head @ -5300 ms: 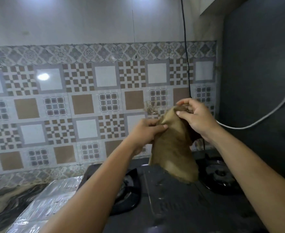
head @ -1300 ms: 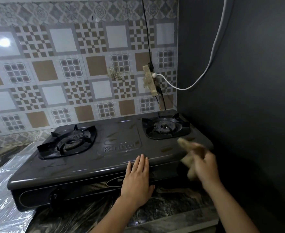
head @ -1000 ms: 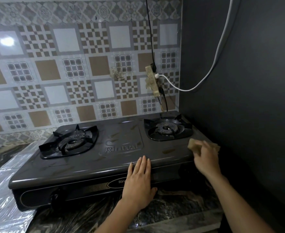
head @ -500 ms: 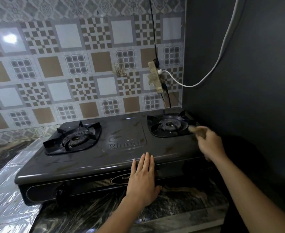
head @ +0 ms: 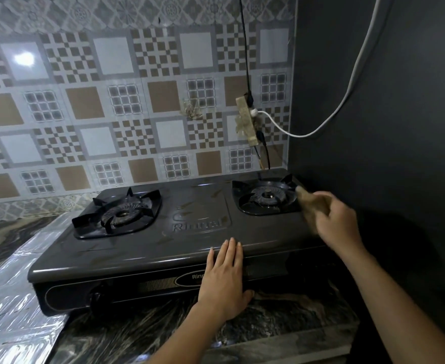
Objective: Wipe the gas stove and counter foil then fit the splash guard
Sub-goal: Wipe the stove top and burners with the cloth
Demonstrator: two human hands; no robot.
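The stove, a dark two-burner model, sat on the marbled worktop with its right end close to a dark wall and its back near the tiled wall. The left hand lay flat on the stove's front edge near the middle, fingers straight and together, pointing toward the back, with the thumb down over the front panel; it held nothing. The right hand was over the stove's right front corner, fingers curled round a brown cloth. The cloth was blurred, and its free end stuck out toward the right burner, reaching the burner's right rim; whether it pressed on the stove top could not be told. The left burner stood uncovered, well apart from both hands. Brownish smears showed on the stove top between the burners, around the raised brand lettering. Foil covered the worktop to the left of the stove, crinkled and shiny, running under or against the stove's left front corner. On the tiled wall behind the right burner hung a power strip, with a black cable rising from it and a white cable looping off across the dark wall.
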